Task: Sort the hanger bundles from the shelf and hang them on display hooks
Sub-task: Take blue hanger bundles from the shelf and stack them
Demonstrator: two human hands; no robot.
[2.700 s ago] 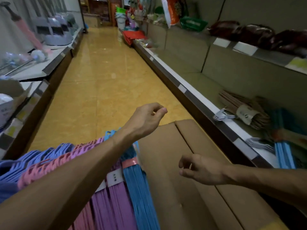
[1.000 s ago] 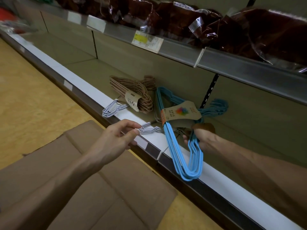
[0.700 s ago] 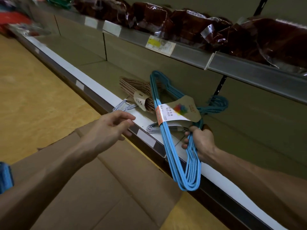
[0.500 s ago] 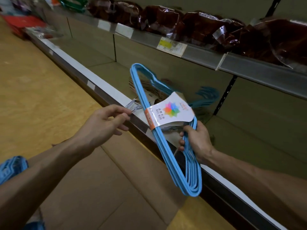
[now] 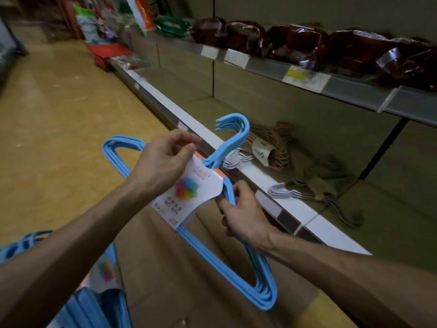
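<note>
Both hands on it: the left hand [image 5: 163, 166] pinches the blue hanger bundle [image 5: 227, 266] at its paper label [image 5: 189, 192], the right hand [image 5: 243, 216] grips the bars, above the cardboard box [image 5: 179, 280], beside the shelf [image 5: 267, 176].

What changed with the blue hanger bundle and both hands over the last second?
The right hand lifted the blue hanger bundle off the lower shelf and brought it out over the cardboard box. The left hand, empty before, now pinches the bundle's paper label at its top. Unchanged: the brown hanger bundle and the olive one lie on the shelf.
</note>
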